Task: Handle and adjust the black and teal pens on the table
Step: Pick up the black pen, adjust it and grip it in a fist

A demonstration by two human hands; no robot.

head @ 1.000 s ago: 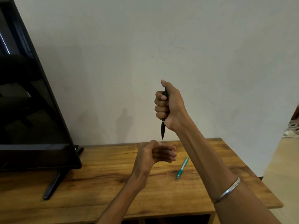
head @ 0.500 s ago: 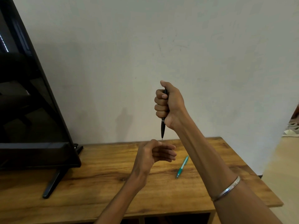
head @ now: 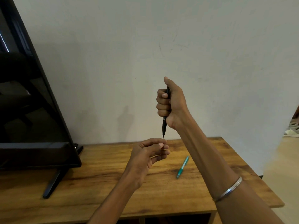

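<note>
Two pens are in view. One is the black pen (head: 164, 126), slim and dark with a thin metal ring partway down and a fine point; it stands upright in the air above the worktop (head: 97, 180), tip downward. The right hand (head: 171, 105) grips it in a closed fist, fingers wrapped round the upper barrel and thumb set on its top end. The teal pen (head: 182, 167) lies flat on the wooden worktop, apart from both hands, slanting from its tip nearer the front edge to its far end up and to the right; it sits just to the right of the left hand (head: 148, 152).

That left hand hangs directly under the black pen's tip with its fingers loosely curled and thumb against the forefinger; whether it pinches anything or touches the tip, I cannot tell. A metal bangle (head: 229, 189) circles the right forearm.

At the left a dark screen (head: 32, 110) stands on a black foot (head: 53, 183), taking up that side of the worktop. A pale wall (head: 161, 38) rises close behind. Bare wood runs between the screen's foot and the hands, and on from the teal pen to the worktop's right edge, beyond which lighter floor (head: 283, 167) shows.
</note>
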